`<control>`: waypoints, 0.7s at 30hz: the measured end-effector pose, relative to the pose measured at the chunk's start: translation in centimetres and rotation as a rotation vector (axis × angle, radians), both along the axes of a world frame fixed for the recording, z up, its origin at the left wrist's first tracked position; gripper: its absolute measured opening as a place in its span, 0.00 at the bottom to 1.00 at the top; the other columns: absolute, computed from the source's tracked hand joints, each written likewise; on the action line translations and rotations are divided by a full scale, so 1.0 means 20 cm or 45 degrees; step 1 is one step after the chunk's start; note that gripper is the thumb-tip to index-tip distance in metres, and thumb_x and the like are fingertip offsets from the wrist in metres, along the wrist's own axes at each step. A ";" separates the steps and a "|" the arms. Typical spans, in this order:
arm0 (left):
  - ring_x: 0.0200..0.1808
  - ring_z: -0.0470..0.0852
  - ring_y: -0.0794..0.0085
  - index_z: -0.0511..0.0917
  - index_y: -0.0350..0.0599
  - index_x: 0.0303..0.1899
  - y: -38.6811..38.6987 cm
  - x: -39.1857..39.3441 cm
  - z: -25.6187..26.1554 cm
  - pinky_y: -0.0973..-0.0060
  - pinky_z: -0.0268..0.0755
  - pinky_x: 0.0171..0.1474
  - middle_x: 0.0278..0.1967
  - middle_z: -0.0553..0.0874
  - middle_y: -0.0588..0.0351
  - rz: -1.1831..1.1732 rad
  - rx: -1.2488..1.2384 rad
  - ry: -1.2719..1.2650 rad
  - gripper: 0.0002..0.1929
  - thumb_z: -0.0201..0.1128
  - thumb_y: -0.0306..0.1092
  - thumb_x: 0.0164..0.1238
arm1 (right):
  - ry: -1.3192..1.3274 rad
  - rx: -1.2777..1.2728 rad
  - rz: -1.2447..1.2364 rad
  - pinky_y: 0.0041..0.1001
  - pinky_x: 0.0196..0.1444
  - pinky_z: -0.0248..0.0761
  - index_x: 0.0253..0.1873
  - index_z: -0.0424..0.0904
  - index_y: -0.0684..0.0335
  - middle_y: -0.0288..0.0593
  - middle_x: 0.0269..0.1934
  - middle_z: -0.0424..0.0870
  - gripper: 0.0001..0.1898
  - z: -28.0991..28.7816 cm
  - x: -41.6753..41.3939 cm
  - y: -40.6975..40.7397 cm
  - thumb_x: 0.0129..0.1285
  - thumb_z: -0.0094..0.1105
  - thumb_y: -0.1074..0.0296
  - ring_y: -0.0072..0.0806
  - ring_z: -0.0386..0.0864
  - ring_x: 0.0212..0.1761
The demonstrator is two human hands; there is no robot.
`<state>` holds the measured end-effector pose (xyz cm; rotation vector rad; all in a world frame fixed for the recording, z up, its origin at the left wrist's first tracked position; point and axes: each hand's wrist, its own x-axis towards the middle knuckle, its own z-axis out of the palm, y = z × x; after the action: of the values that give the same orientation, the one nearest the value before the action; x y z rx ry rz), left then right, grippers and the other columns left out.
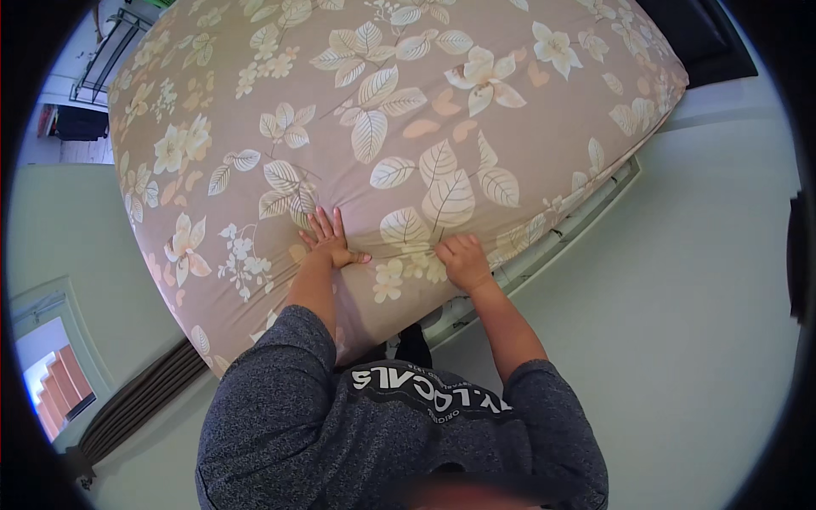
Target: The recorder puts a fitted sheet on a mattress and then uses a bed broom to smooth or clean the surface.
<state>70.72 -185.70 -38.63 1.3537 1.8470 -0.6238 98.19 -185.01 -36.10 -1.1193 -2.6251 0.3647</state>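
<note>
A mattress covered by a brown floral bed sheet [395, 172] fills the space before me. My left hand [330, 245] lies palm down on the sheet with its fingers spread and its thumb pointing towards the right hand. My right hand [464, 262] is curled at the mattress's near right side, its fingers closed on the sheet; the fingertips are partly hidden. Short creases run across the cloth between the two hands. Elsewhere on top the sheet lies fairly smooth.
A pale ledge with dark veining [523, 271] runs along the mattress's right side, beside a pale wall [637, 287]. A dark headboard [695, 38] stands at the far right. At left are a gathered brown curtain [146, 389], a doorway mirror or opening [54, 376] and a metal rack [111, 54].
</note>
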 end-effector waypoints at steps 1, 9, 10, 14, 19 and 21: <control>0.60 0.16 0.46 0.22 0.45 0.60 -0.01 -0.01 -0.01 0.42 0.18 0.56 0.58 0.19 0.38 0.001 0.034 0.009 0.66 0.62 0.69 0.28 | -0.001 0.000 0.000 0.30 0.41 0.59 0.30 0.71 0.58 0.38 0.32 0.72 0.06 0.01 -0.03 0.01 0.44 0.47 0.69 0.31 0.69 0.39; 0.63 0.23 0.49 0.31 0.56 0.63 -0.17 -0.16 0.22 0.45 0.20 0.57 0.61 0.26 0.39 -0.018 0.513 -0.246 0.58 0.62 0.65 0.34 | -0.247 -0.031 -0.227 0.34 0.43 0.60 0.30 0.70 0.59 0.43 0.31 0.73 0.05 0.08 0.02 -0.18 0.47 0.47 0.69 0.38 0.69 0.40; 0.64 0.33 0.51 0.40 0.54 0.62 -0.24 -0.27 0.22 0.49 0.26 0.59 0.62 0.35 0.41 -0.165 0.621 -0.580 0.51 0.61 0.62 0.38 | -0.267 -0.060 -0.292 0.36 0.43 0.60 0.33 0.70 0.60 0.44 0.33 0.73 0.07 0.11 0.01 -0.20 0.46 0.49 0.67 0.39 0.69 0.40; 0.55 0.64 0.55 0.67 0.48 0.50 -0.78 -0.70 0.35 0.63 0.57 0.55 0.52 0.68 0.46 -0.570 0.833 -0.861 0.30 0.63 0.49 0.44 | -0.036 -0.027 -0.250 0.37 0.45 0.61 0.39 0.72 0.59 0.44 0.36 0.72 0.15 0.25 -0.35 -0.45 0.43 0.56 0.63 0.39 0.68 0.42; 0.44 0.71 0.61 0.72 0.50 0.40 -1.47 -1.13 0.43 0.66 0.61 0.46 0.40 0.73 0.53 -0.523 0.882 -0.501 0.23 0.64 0.47 0.40 | -0.098 0.038 -0.012 0.34 0.45 0.61 0.39 0.73 0.58 0.43 0.37 0.72 0.14 0.23 -0.85 -0.92 0.44 0.56 0.63 0.37 0.69 0.43; 0.42 0.71 0.62 0.72 0.49 0.37 -1.57 -1.19 0.36 0.66 0.61 0.45 0.38 0.74 0.55 -0.432 0.906 -0.504 0.20 0.63 0.46 0.41 | -0.178 -0.038 -0.060 0.34 0.43 0.62 0.38 0.73 0.58 0.43 0.36 0.73 0.13 0.20 -0.92 -0.94 0.45 0.55 0.65 0.38 0.69 0.42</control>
<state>47.00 -217.02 -31.41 2.0978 1.5688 0.1840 79.75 -203.83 -32.13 -1.2563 -2.7161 0.3276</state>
